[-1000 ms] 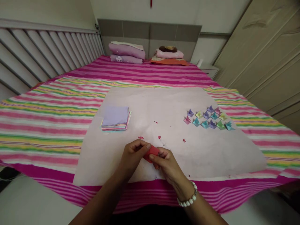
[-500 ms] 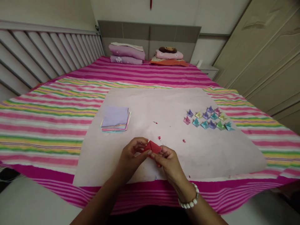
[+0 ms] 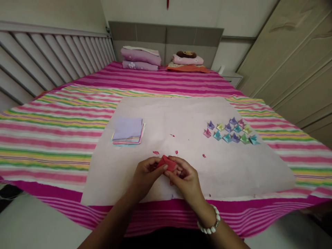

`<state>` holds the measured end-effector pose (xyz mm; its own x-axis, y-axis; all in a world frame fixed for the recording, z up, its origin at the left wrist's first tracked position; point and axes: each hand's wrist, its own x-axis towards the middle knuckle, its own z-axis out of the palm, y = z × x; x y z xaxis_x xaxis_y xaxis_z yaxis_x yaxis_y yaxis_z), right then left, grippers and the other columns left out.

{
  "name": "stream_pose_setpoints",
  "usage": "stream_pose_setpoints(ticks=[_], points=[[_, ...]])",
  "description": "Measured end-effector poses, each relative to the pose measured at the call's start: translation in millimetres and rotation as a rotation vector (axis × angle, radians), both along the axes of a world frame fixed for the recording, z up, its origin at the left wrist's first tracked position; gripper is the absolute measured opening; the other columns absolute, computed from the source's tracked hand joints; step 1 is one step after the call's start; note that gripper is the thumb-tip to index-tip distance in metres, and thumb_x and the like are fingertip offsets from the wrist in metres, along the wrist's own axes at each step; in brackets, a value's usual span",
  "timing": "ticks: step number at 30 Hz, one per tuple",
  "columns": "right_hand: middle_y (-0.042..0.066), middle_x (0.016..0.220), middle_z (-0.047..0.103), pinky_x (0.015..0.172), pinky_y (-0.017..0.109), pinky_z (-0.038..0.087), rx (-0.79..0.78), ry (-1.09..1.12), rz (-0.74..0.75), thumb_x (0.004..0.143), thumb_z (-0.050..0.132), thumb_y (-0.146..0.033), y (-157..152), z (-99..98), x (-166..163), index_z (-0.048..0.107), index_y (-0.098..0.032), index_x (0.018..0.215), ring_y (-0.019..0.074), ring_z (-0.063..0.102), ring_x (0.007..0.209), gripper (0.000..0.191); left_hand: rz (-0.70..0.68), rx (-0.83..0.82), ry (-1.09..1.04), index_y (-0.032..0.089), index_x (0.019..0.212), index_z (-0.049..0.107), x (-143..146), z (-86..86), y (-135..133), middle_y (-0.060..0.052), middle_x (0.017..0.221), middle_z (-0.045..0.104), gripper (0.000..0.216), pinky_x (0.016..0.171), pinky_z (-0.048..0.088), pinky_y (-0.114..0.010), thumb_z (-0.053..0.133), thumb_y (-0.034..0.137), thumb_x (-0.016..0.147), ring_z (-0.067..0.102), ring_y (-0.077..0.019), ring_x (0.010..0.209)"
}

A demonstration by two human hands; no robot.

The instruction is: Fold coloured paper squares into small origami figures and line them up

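A small piece of folded red paper (image 3: 168, 163) is held between my two hands, low over the pale sheet. My left hand (image 3: 146, 174) pinches its left side, thumb in front and fingers behind. On the right side, my right hand (image 3: 187, 178) grips it too, with the index finger along the top edge and the thumb at the lower front. The fingers hide part of the paper. Just beyond my hands lie red paper scraps, one (image 3: 156, 152) near my left fingers and another (image 3: 176, 152) straight ahead.
A stack of square coloured paper (image 3: 128, 128) lies at the left of the pale sheet (image 3: 166, 114). Several small folded paper figures (image 3: 227, 137) stand in rows at the right. Another red scrap (image 3: 204, 156) lies between. Folded bedding (image 3: 140, 58) is piled near the headboard.
A red scrap now lies beyond my left fingers, where none showed before. The folded paper has turned and tilted, and my right index finger has moved up onto its top edge.
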<state>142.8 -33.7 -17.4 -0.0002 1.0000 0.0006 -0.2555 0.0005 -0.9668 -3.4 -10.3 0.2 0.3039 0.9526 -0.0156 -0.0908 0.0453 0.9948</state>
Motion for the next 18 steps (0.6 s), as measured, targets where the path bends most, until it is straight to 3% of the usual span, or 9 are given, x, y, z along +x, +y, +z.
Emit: stream_pose_setpoints(ticks=[6, 10, 15, 18], points=[[-0.003, 0.058, 0.063, 0.044, 0.021, 0.041, -0.011, 0.012, 0.085, 0.078, 0.071, -0.032, 2, 2.4, 11, 0.069, -0.019, 0.092, 0.0091, 0.055, 0.047, 0.019, -0.093, -0.015, -0.025, 0.016, 0.085, 0.07, -2, 6.6, -2, -0.001, 0.07, 0.07, 0.01, 0.069, 0.052, -0.029, 0.069, 0.025, 0.081, 0.065, -0.0151, 0.068], [-0.002, 0.056, 0.065, 0.044, 0.021, 0.043, -0.029, 0.05, 0.046, 0.075, 0.074, -0.032, 3, -0.2, 13, 0.067, -0.018, 0.085, 0.0099, 0.056, 0.046, 0.018, -0.108, -0.054, -0.051, 0.016, 0.092, 0.07, -2, 5.1, -4, -0.002, 0.075, 0.07, 0.016, 0.07, 0.051, -0.029, 0.071, 0.024, 0.078, 0.064, -0.0151, 0.071], [-0.002, 0.054, 0.066, 0.048, 0.025, 0.05, -0.034, 0.09, 0.053, 0.073, 0.076, -0.03, 2, -2.5, 11, 0.069, -0.02, 0.083, 0.012, 0.058, 0.046, 0.015, -0.014, -0.097, 0.006, 0.018, 0.088, 0.071, -5, 2.6, -4, 0.002, 0.064, 0.065, 0.014, 0.059, 0.046, -0.025, 0.073, 0.025, 0.075, 0.057, -0.0112, 0.06], [-0.001, 0.053, 0.066, 0.049, 0.027, 0.051, -0.016, 0.124, 0.059, 0.074, 0.075, -0.027, 2, -4.0, 10, 0.072, -0.02, 0.085, 0.0126, 0.058, 0.046, 0.013, -0.037, -0.096, -0.024, 0.019, 0.09, 0.073, -8, 2.0, -3, 0.001, 0.063, 0.063, 0.014, 0.06, 0.045, -0.026, 0.07, 0.026, 0.078, 0.056, -0.012, 0.062]])
